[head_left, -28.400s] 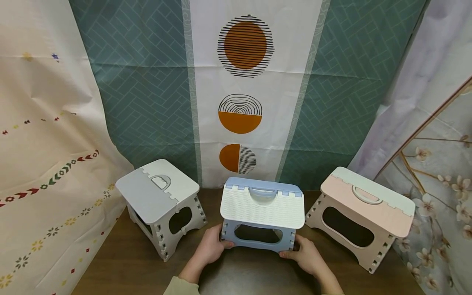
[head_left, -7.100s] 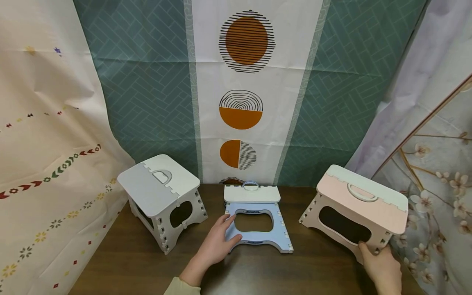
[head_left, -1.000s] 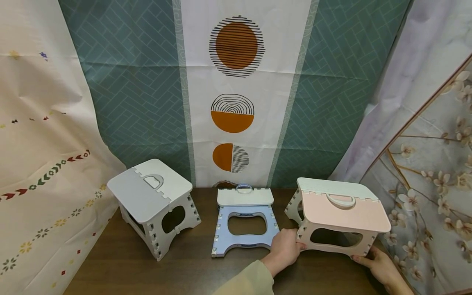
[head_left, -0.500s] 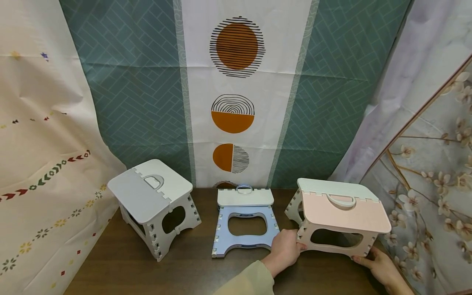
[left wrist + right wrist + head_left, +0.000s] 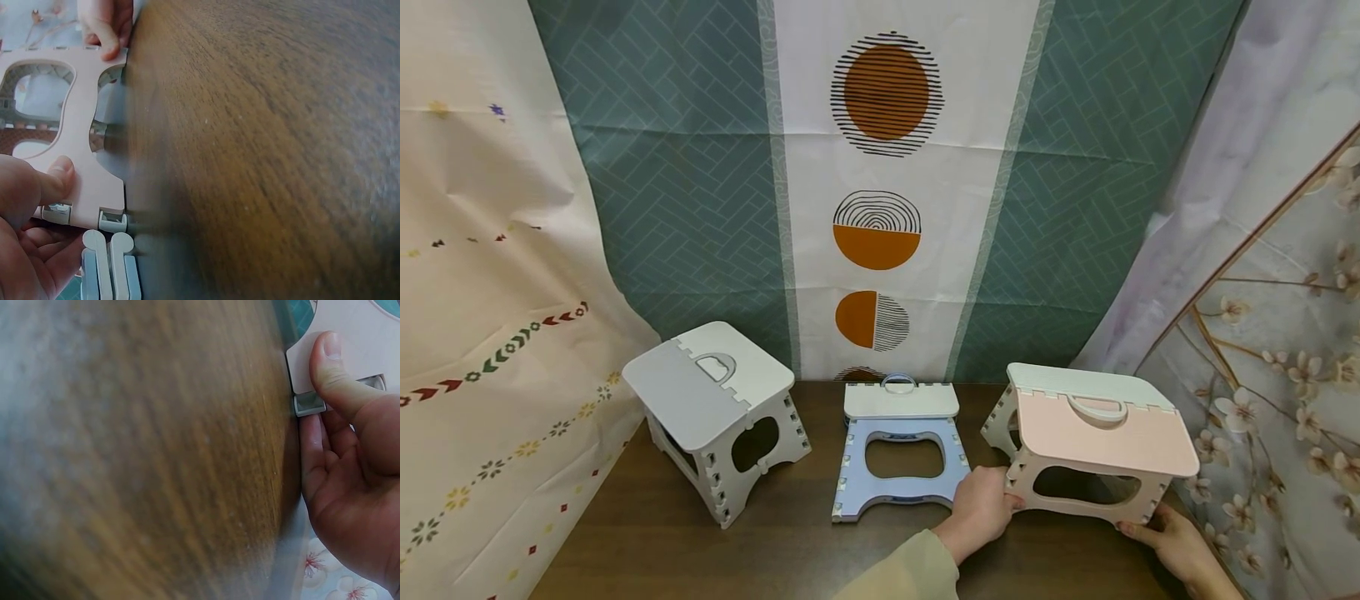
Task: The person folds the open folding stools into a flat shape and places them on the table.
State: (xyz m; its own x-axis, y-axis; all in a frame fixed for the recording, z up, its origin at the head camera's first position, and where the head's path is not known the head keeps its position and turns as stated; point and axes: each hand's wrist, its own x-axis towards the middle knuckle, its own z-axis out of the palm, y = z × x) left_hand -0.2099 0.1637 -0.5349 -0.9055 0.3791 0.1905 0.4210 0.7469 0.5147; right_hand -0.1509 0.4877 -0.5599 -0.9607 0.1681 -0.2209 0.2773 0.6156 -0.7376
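— Report the hands
— Left hand (image 5: 981, 504) grips the pink folding stool (image 5: 1105, 433) at its near left leg, thumb flat on the front panel, fingers curled behind the edge. Forearm slants up to the right. Right hand (image 5: 1176, 546) pinches the near right leg low down, thumb in front, fingers behind
— Where is the stool?
— Unfolded and upright on the wooden table (image 5: 760, 558), right of the flattened blue-and-white folding stool (image 5: 902, 490)
— Obstructions?
— Overhead, the leg edges hide most fingertips; the beige sleeve (image 5: 910, 575) and right forearm are cut off below. Left hand overlaps the blue-and-white folding stool's corner; contact cannot be determined. Right wrist view: tabletop blurred
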